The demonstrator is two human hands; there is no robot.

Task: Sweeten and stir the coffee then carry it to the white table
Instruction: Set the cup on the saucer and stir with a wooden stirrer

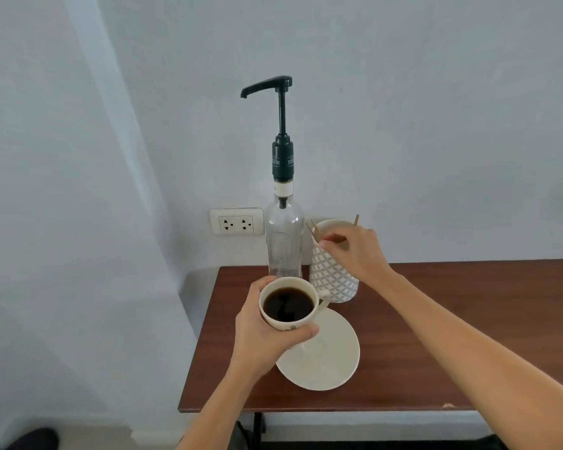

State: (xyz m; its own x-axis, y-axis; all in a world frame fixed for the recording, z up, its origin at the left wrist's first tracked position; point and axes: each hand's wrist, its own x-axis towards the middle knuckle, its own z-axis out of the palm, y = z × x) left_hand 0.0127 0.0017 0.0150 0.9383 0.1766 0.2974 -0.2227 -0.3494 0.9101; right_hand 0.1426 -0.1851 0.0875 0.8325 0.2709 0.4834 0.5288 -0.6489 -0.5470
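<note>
From the head camera, the cup [289, 305] is the thing to look from. It is cream, full of dark coffee [288, 304], and its handle points to the right. The left hand [263, 326] holds it: the fingers wrap around the far and left side, and the thumb presses on the near side. The cup is up in the air, above the left edge of the saucer [325, 355], and I cannot tell if it touches the saucer.

The saucer is round and cream. It lies on the brown table [436, 319], just in front and to the right of the cup.

Right behind the cup stands a clear glass bottle [284, 241] with a tall dark pump [281, 125] on top. The pump spout points left.

Behind and to the right of the cup, just beside the bottle, stands a white jar [333, 274] with a grey pattern. Thin wooden sticks [313, 229] poke out of it. The right hand [358, 251] is over the jar. Its fingertips are pinched together on one stick [337, 241] at the top of the jar.

On the wall, behind and to the left of the cup, is a white socket [236, 221] with two plug places
</note>
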